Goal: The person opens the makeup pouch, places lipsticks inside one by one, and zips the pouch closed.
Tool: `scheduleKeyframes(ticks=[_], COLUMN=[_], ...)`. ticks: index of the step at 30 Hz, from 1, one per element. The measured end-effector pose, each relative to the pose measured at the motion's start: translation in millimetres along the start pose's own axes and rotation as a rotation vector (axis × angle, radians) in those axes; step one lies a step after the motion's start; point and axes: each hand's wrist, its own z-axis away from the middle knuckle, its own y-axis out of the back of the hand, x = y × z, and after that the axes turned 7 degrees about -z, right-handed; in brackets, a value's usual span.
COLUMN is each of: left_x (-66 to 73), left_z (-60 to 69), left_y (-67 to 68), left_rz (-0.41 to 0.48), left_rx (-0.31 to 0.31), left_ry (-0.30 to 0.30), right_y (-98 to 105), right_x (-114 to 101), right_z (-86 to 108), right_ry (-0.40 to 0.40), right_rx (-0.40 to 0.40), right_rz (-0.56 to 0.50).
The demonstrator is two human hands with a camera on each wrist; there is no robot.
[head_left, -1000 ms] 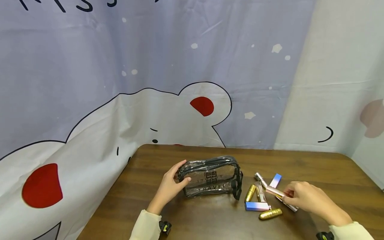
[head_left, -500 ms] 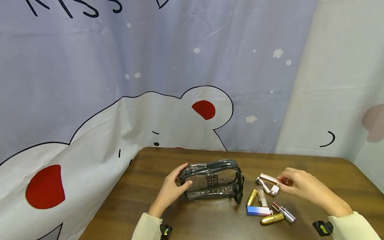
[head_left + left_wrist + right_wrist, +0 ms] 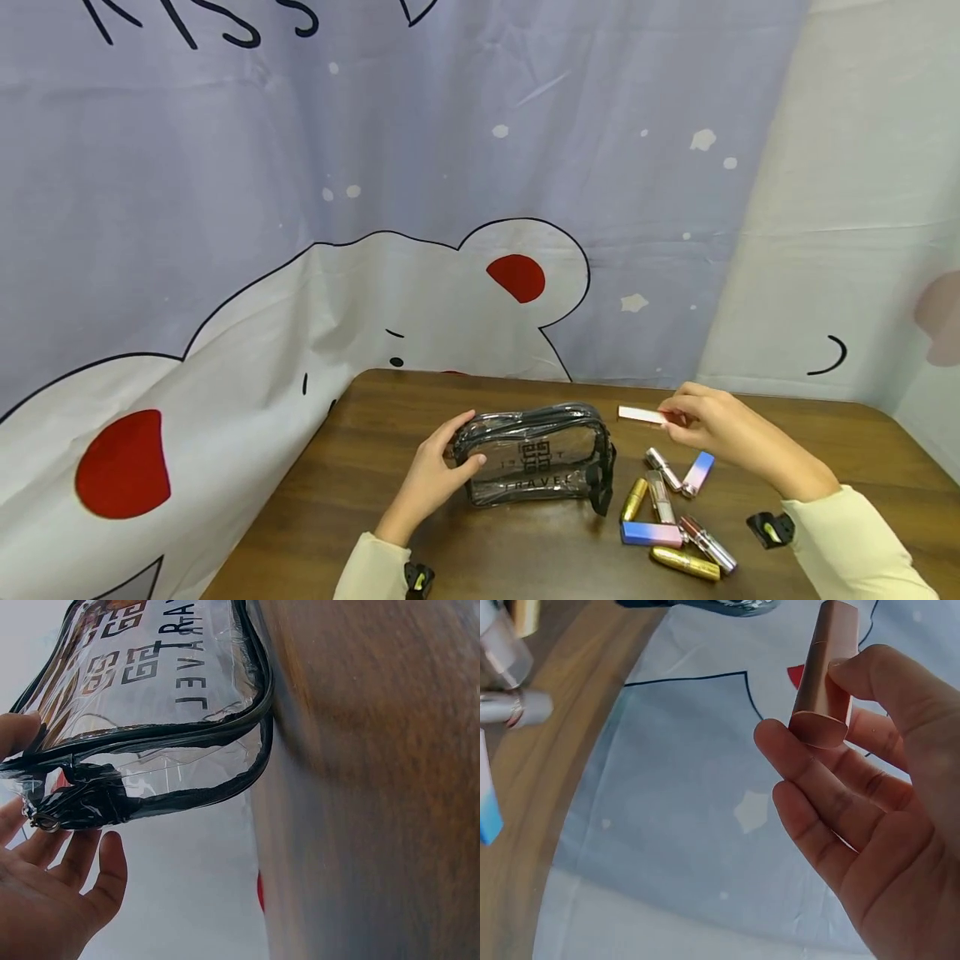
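A clear pouch with black trim point(image 3: 536, 458) stands on the table; the left hand point(image 3: 431, 479) grips its left end, thumb on the front face. In the left wrist view the hand point(image 3: 60, 885) holds the pouch's end point(image 3: 135, 769) by a black tab. Above the table, right of the pouch, the right hand point(image 3: 727, 429) pinches a slim tube point(image 3: 640, 414) by its right end. The right wrist view shows this tube point(image 3: 829, 675) as rose-gold, between the thumb and fingers of the hand point(image 3: 877, 780).
Below the right hand lie several tubes: a gold one point(image 3: 634, 500), a blue-pink one point(image 3: 651, 534), another blue-pink one point(image 3: 699, 473), a gold bullet-shaped one point(image 3: 685, 563) and a silver-red one point(image 3: 707, 543). A printed curtain point(image 3: 420, 125) hangs behind the wooden table point(image 3: 300, 533).
The right hand has lifted the slim tube off the pile and carried it up and left, toward the pouch. The left hand keeps its grip on the pouch. The view has shifted slightly.
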Motion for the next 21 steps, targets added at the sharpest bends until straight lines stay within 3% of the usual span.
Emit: scheduleKeyframes(ticks=[7,14,21], left_x=[1.9,4.2,4.9], left_z=[0.0,0.7,0.7], left_y=[-1.2,0.6,-0.8], left_rz=[0.012,0.011,0.006], left_rx=[-0.009,-0.008,-0.021], left_ry=[-0.005,0.007,-0.005], right_y=[0.0,0.9,-9.3], right_x=[-10.1,-26.4,-38.4], right_z=[-21.2,-48.8,-71.0], right_ry=[-0.060,-0.094,-0.011], right_rx=[-0.074,-0.198,-0.206], right_rz=[-0.043,-0.062,-0.004])
